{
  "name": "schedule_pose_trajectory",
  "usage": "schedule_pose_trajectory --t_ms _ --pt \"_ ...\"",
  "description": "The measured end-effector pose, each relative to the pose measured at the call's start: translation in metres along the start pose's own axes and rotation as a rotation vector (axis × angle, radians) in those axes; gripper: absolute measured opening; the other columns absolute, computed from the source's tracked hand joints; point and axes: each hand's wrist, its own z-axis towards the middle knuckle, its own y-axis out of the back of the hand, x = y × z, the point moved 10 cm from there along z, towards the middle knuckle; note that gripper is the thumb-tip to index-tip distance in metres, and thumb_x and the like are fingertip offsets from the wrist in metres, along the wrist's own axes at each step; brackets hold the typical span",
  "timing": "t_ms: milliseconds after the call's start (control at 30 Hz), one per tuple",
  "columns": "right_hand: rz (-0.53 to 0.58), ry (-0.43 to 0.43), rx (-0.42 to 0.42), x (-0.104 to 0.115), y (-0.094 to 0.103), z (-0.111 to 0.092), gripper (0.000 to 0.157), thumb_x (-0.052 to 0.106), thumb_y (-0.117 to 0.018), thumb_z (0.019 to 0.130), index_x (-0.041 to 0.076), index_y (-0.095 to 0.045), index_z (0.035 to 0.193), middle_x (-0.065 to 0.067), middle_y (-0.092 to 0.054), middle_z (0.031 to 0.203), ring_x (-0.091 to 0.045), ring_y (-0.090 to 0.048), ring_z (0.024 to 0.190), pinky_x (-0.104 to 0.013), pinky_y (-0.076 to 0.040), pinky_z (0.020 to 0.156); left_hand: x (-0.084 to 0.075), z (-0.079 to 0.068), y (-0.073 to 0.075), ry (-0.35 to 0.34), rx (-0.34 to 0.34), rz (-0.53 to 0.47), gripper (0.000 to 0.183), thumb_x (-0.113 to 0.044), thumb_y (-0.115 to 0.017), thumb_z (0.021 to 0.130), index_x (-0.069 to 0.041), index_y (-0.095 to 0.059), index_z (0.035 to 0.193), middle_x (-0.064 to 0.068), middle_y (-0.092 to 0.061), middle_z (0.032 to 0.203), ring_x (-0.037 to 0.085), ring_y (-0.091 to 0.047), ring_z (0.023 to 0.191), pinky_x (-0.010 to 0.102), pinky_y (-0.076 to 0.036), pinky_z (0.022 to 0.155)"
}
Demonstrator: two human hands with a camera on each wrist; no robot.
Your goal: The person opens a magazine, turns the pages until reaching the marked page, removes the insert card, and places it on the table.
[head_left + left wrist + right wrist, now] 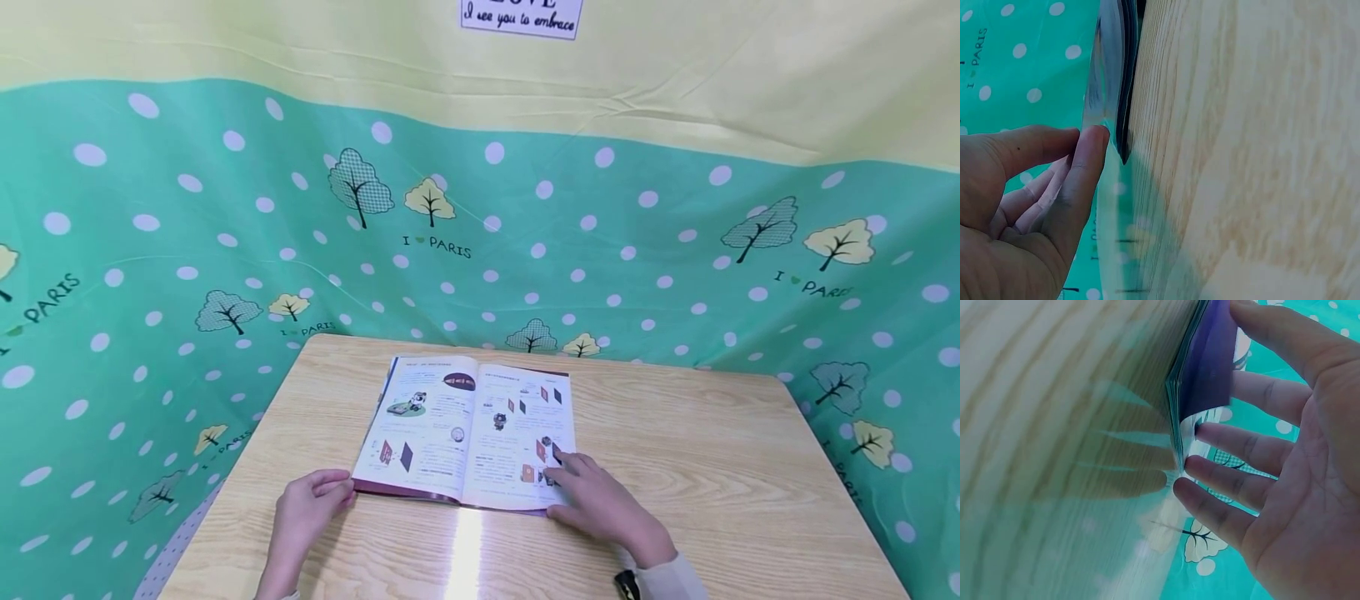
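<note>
An open illustrated book [468,433] lies on the wooden table, its two pages showing printed text and small coloured pictures. At its lower left corner, my left hand [309,502] pinches the edge between thumb and index finger, the other fingers curled behind. My right hand [600,504] is at the lower right corner, fingers spread over the right page. In the right wrist view, a purple-backed page [1210,369] curls up from the stack, between the thumb and the index finger. The other fingertips [1188,490] reach past the page edges.
The table [712,467] reaches out on both sides of the book. Behind and beside it hangs a green dotted cloth [525,233] with tree prints, cream along the top. A dark band [627,585] circles the right wrist by a light sleeve [671,581].
</note>
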Motion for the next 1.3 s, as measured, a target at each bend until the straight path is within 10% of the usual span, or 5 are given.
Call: schedule_pose_trajectory --t_ms 833,1133,1300 --pt "0.054 0.015 -0.249 -0.011 0.030 -0.011 0.041 0.031 -0.072 0.094 0.009 -0.066 0.129 -0.007 -0.063 0.127 -0.027 -0.057 0.120 -0.047 -0.050 0.105 -0.008 -0.002 0.001 -0.023 0.002 0.025 0.030 -0.007 -0.068 0.094 0.011 -0.064 0.118 0.017 -0.073 0.094 0.025 -0.073 0.081 0.027 -0.064 0.071" --pt "0.028 -0.141 -0.286 -0.028 0.031 -0.011 0.049 0.037 -0.072 0.093 0.007 -0.062 0.131 -0.014 -0.063 0.125 -0.033 -0.059 0.117 -0.052 -0.053 0.099 -0.009 -0.003 0.002 -0.026 -0.001 0.046 0.031 -0.011 -0.068 0.095 0.010 -0.064 0.118 0.016 -0.073 0.095 0.025 -0.073 0.083 0.027 -0.064 0.071" --pt "0.050 -0.269 -0.275 -0.040 0.031 -0.011 0.042 0.044 -0.073 0.090 0.010 -0.064 0.113 -0.005 -0.065 0.101 -0.022 -0.062 0.090 -0.042 -0.059 0.073 -0.010 -0.003 0.003 -0.020 -0.008 0.060 0.033 -0.014 -0.069 0.095 0.009 -0.065 0.119 0.018 -0.073 0.098 0.025 -0.073 0.085 0.027 -0.063 0.073"
